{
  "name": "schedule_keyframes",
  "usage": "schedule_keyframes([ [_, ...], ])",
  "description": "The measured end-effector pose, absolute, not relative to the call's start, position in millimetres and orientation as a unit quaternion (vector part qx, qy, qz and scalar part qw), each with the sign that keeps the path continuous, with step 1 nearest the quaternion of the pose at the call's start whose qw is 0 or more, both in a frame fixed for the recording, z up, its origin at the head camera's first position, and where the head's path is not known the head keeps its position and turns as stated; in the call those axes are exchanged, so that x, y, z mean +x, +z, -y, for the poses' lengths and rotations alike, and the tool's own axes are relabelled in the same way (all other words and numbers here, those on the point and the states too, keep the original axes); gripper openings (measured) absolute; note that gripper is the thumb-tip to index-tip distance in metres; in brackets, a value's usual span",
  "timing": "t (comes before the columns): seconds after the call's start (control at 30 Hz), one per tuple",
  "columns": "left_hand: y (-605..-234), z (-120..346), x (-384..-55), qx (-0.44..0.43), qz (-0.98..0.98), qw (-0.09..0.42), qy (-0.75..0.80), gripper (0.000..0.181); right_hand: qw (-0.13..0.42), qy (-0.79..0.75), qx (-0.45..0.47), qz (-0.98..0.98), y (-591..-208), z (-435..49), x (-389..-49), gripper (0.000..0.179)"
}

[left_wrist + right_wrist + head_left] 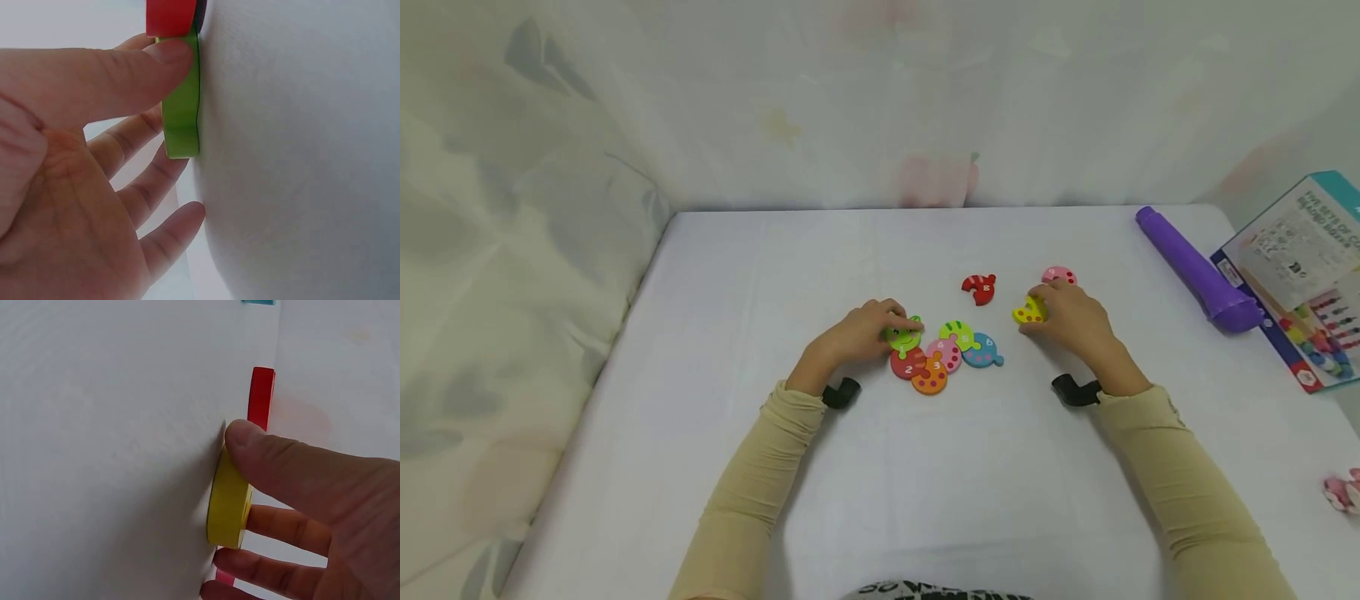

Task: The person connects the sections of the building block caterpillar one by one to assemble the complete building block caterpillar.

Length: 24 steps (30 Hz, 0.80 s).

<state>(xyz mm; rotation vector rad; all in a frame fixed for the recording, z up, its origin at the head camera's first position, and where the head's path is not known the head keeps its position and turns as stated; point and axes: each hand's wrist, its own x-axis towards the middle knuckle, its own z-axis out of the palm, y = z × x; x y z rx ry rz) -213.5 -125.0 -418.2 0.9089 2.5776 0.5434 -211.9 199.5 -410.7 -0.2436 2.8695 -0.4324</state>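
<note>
My left hand (859, 333) pinches the green caterpillar-head puzzle piece (180, 112), its thumb on the near edge and fingers on the far side. Joined to the head is a curved chain: the red 2 piece (907, 364), orange 3 piece (930, 379), pink 4 piece (946, 353), light-green piece (957, 333) and blue 6 piece (982, 350). To the right of the chain, my right hand (1075, 323) grips a yellow spotted piece (229, 500) between thumb and fingers, close over the table. Just behind that hand lies a pink piece (1060, 274), partly covered by it.
A loose red striped piece (979, 289) lies behind the chain. On the right side of the white table (925, 483) are a purple tube-shaped thing (1195, 267) and a printed box (1300, 283). A small pink thing (1341, 492) sits at the right edge.
</note>
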Motion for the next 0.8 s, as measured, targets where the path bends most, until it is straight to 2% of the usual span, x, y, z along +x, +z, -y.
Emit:
schedule_keyframes([
  [0.33, -419, 125, -214, 0.322, -0.910, 0.174, 0.194, 0.049, 0.107, -0.152, -0.095, -0.978, -411, -198, -205, 0.058],
  [0.8, -419, 126, -213, 0.324, -0.909, 0.171, 0.198, 0.050, 0.054, -0.148, -0.142, -0.977, -400, -191, -164, 0.055],
])
